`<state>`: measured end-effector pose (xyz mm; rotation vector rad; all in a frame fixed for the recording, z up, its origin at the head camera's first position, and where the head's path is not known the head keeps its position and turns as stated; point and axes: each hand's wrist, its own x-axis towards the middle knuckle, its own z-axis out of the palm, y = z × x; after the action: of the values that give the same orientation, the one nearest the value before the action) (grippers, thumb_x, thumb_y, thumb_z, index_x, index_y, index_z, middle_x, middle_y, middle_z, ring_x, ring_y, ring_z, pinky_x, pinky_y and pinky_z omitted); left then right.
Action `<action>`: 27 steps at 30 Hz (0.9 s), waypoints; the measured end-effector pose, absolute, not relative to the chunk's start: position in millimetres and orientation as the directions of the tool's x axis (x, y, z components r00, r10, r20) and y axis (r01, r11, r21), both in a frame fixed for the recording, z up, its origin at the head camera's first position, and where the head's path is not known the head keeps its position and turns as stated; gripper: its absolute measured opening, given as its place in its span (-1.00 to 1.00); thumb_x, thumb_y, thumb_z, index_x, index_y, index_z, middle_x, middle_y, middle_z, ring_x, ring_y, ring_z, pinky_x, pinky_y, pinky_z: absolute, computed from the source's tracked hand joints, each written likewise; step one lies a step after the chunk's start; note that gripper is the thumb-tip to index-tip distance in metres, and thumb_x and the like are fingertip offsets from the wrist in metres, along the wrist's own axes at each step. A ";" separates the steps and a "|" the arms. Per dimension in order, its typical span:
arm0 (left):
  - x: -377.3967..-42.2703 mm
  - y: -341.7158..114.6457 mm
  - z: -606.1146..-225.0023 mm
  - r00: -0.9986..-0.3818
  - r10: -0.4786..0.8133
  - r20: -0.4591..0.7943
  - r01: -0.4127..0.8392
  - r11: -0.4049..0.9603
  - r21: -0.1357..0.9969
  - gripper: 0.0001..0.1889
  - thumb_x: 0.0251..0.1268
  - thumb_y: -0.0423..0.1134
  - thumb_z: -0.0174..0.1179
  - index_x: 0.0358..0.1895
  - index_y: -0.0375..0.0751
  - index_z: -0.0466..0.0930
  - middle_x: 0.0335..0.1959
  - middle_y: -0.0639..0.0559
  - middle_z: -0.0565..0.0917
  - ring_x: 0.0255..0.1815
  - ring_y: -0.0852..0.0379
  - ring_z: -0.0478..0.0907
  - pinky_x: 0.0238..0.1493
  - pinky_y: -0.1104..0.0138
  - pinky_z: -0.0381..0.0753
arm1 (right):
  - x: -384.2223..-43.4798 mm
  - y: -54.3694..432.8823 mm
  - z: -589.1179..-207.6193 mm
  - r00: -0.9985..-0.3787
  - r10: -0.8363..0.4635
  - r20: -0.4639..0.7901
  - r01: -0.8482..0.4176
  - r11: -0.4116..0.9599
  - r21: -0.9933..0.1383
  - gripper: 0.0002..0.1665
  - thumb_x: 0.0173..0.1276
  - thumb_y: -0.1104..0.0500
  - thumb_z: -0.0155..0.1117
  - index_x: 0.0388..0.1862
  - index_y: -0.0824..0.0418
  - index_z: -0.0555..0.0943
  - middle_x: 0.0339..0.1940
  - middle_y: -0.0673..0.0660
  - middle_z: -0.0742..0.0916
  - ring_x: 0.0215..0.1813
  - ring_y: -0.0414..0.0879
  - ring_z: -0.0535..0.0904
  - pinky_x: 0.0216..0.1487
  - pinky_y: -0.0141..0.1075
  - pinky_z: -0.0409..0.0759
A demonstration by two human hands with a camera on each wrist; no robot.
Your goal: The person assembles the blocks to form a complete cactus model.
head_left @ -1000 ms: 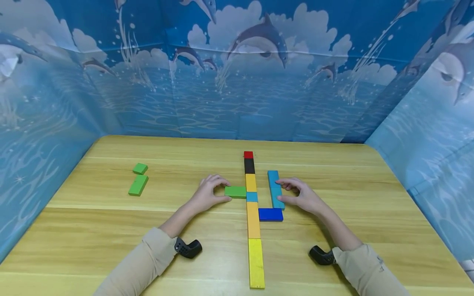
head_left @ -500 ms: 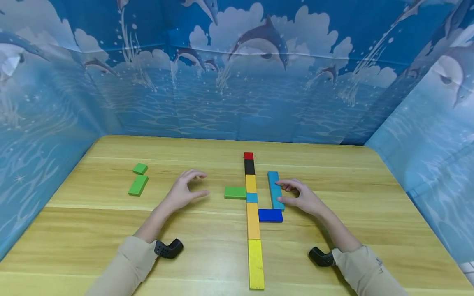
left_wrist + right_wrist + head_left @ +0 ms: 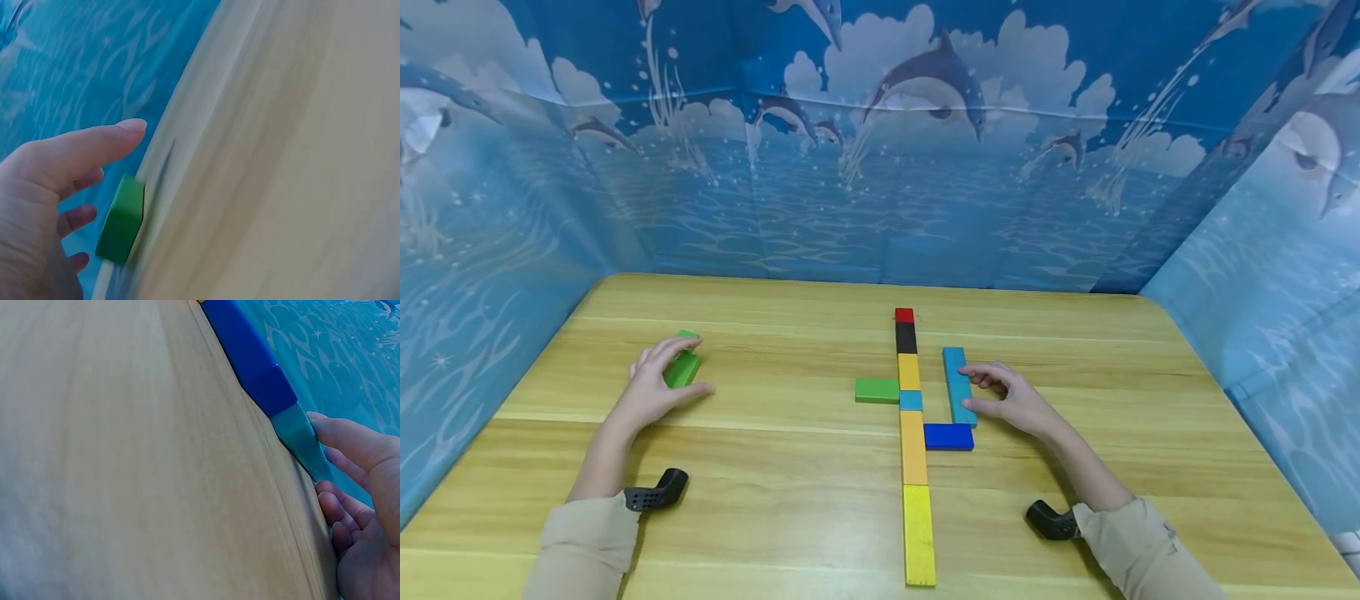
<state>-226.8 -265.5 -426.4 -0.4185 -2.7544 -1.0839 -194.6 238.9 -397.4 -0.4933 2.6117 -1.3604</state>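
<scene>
My left hand (image 3: 651, 392) is over two green blocks at the left of the table, its thumb and fingers spread apart. The nearer green block (image 3: 681, 371) shows between them, partly covered; the farther one (image 3: 688, 334) peeks out behind the fingers. In the left wrist view a green block (image 3: 122, 222) lies between thumb and fingertips, apparently untouched. My right hand (image 3: 1011, 398) rests with bent fingers and thumb at the right side of two light blue blocks (image 3: 957, 383) laid end to end. In the right wrist view the thumb touches a light blue block (image 3: 299, 434).
A straight row runs up the middle: yellow (image 3: 918, 533), orange (image 3: 913, 447), light blue (image 3: 911, 401), orange (image 3: 908, 372), black (image 3: 906, 338) and red (image 3: 904, 315) blocks. A green block (image 3: 877, 390) juts left, a dark blue block (image 3: 948, 437) right. A dolphin-printed curtain (image 3: 880, 208) surrounds the wooden table.
My left hand has let go of the green block beside the row and moved left to the two other green blocks. My right hand has stayed at the light blue blocks.
</scene>
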 end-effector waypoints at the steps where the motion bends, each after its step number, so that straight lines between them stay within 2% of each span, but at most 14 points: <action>1: -226.0 -269.9 -427.2 -0.951 0.198 0.239 0.307 0.705 0.639 -0.25 -0.07 -0.13 0.40 0.25 -0.22 0.29 0.24 -0.30 0.27 0.11 -0.33 0.13 -0.01 -0.20 -0.05 | -194.5 238.8 -397.4 -0.933 -0.358 0.014 -0.217 0.533 -0.817 -0.45 0.19 0.28 0.28 0.17 0.38 0.42 -0.10 0.30 0.50 -0.09 0.13 0.32 -0.17 -0.31 0.33; 9: -223.9 -291.8 -431.4 -0.964 0.215 0.157 0.265 0.723 0.638 -0.20 -0.07 -0.10 0.40 0.29 -0.23 0.24 0.21 -0.33 0.25 0.17 -0.45 0.03 0.05 -0.29 -0.14 | -193.9 239.4 -397.4 -0.936 -0.353 0.011 -0.212 0.537 -0.816 -0.45 0.19 0.26 0.28 0.16 0.38 0.43 -0.08 0.31 0.49 -0.08 0.13 0.32 -0.17 -0.33 0.32; 14: -224.4 -297.4 -428.8 -0.971 0.233 0.054 0.212 0.735 0.644 -0.14 -0.05 -0.06 0.38 0.35 -0.17 0.16 0.29 -0.36 0.15 0.23 -0.48 -0.06 0.07 -0.31 -0.18 | -193.7 239.4 -397.5 -0.934 -0.356 0.019 -0.221 0.536 -0.815 -0.45 0.19 0.26 0.28 0.16 0.38 0.43 -0.08 0.30 0.50 -0.08 0.13 0.33 -0.15 -0.27 0.34; 21: -222.3 -301.9 -423.0 -0.961 0.278 -0.001 0.203 0.705 0.680 -0.20 0.04 -0.11 0.31 0.36 -0.18 0.13 0.32 -0.39 0.10 0.26 -0.49 -0.12 0.06 -0.32 -0.18 | -193.5 240.4 -397.4 -0.934 -0.356 0.026 -0.223 0.524 -0.822 -0.46 0.19 0.28 0.27 0.15 0.40 0.43 -0.11 0.34 0.49 -0.09 0.14 0.32 -0.19 -0.33 0.30; 27: -222.9 -304.8 -423.2 -0.963 0.269 -0.027 0.165 0.663 0.730 -0.23 0.03 -0.14 0.33 0.34 -0.18 0.18 0.33 -0.34 0.11 0.29 -0.45 -0.12 0.03 -0.33 -0.03 | -194.1 241.1 -398.0 -0.934 -0.357 0.029 -0.226 0.525 -0.821 -0.46 0.19 0.27 0.28 0.16 0.39 0.43 -0.11 0.33 0.50 -0.09 0.14 0.32 -0.18 -0.33 0.31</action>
<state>-222.9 -304.8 -423.2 -0.3910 -2.9844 -1.2886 -194.1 241.1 -398.0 -0.5034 2.6168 -1.3763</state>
